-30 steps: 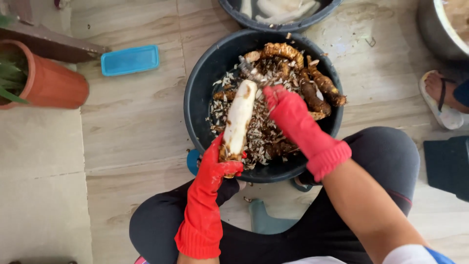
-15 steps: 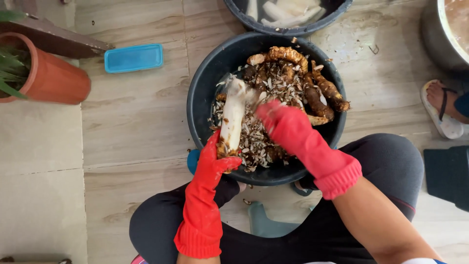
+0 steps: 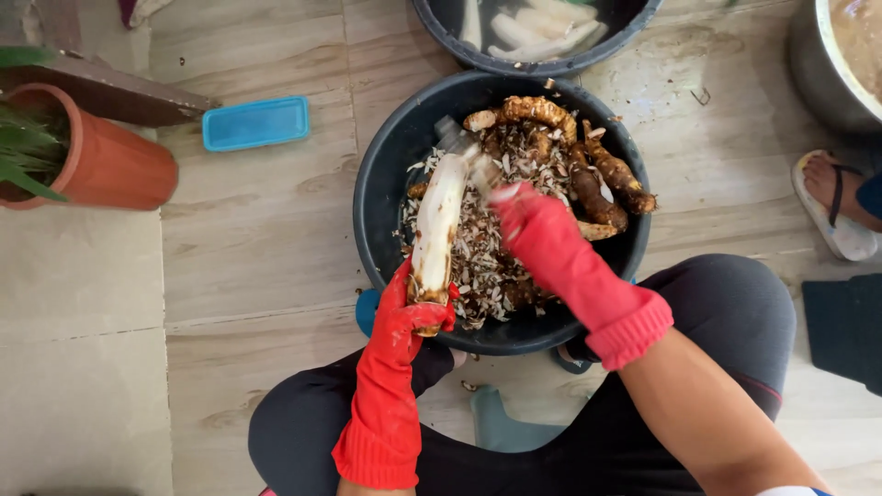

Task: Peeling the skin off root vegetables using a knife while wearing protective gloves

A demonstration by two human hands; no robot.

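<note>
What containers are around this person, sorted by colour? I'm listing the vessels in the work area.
Black round plastic basins: 2, the near basin with peelings and brown roots, and the far basin with peeled white pieces.
Terracotta-orange plant pot: 1
Blue flat rectangular plastic box: 1
Grey metal pot, partly cropped: 1
Total: 5

Left hand point(image 3: 412, 308) is clenched, thumb up; right hand point(image 3: 533, 225), blurred, reaches forward.
</note>
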